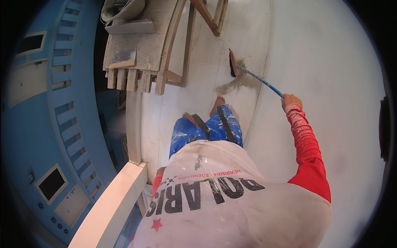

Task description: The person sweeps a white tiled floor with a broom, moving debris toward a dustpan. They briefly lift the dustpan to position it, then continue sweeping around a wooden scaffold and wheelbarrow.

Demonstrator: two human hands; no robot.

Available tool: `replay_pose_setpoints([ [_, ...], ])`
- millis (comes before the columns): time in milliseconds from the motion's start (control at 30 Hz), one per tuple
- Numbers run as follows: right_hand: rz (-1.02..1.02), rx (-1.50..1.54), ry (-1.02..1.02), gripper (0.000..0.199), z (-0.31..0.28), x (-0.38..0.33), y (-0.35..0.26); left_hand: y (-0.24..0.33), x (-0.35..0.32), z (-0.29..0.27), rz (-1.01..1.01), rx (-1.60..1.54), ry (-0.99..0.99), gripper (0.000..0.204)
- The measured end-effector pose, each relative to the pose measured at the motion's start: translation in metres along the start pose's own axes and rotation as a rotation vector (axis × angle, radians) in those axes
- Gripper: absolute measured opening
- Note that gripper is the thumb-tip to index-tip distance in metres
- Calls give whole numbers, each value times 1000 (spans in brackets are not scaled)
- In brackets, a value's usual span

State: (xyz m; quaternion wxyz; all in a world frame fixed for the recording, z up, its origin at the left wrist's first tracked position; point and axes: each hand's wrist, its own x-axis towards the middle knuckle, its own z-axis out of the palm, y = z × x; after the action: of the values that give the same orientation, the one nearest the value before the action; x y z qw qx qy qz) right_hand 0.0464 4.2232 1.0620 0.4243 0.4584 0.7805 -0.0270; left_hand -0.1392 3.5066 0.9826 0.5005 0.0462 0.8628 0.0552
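Note:
My right hand (292,102) is closed around the end of a broom's blue patterned handle (264,81), with the arm stretched out to the right. The broom's reddish head with dark bristles (233,64) rests on the pale tiled floor (206,76). Grey-brown dust (244,78) lies smeared on the tiles around and below the head. A small part of my left hand (160,170) shows beside my waist, close to the pale railing; my shirt hides most of that arm, and its fingers cannot be made out.
A worn wooden work platform (144,51) stands ahead on the left, carrying a bucket (124,9) and a trowel-like tool (124,63). Another wooden frame (216,25) is farther off. A pale railing (109,202) borders a drop on my left; a white wall (322,74) rises on the right.

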Motion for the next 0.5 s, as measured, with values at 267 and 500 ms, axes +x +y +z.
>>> replay_pose_setpoints([
  [267,-98,139,-146,30,68,-17,-71,48,63,-78,69,-134,31,41],
  [500,304,370,-33,32,160,-92,-71,159,166,-217,361,-394,81,40],
])
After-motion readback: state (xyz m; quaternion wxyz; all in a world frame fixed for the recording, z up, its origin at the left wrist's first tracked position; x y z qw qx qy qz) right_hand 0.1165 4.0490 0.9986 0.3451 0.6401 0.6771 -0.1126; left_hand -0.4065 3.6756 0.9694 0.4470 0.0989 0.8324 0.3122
